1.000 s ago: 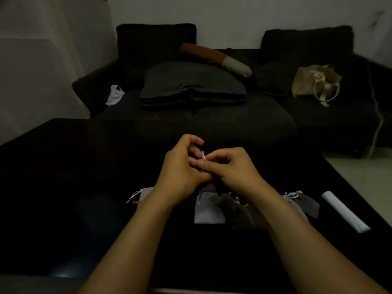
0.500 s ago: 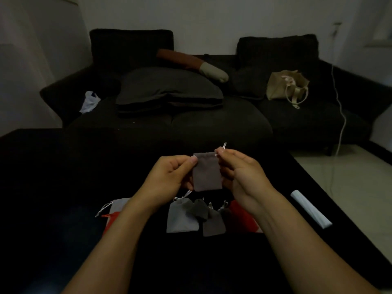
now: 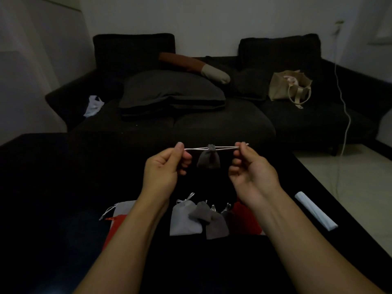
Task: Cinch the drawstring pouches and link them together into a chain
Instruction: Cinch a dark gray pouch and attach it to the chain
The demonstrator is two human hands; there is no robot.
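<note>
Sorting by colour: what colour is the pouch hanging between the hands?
Dark grey pouch, white drawstring; head view.

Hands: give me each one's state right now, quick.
Left hand: closed, pinching the white drawstring of the gray pouch.
Right hand: closed, pinching the drawstring's other end.

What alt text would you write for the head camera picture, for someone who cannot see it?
Two bare hands, left hand and right hand, pinch the white drawstring ends, pulling a small grey pouch cinched above a black table. More grey and red pouches lie below; a dark sofa stands behind.
</note>
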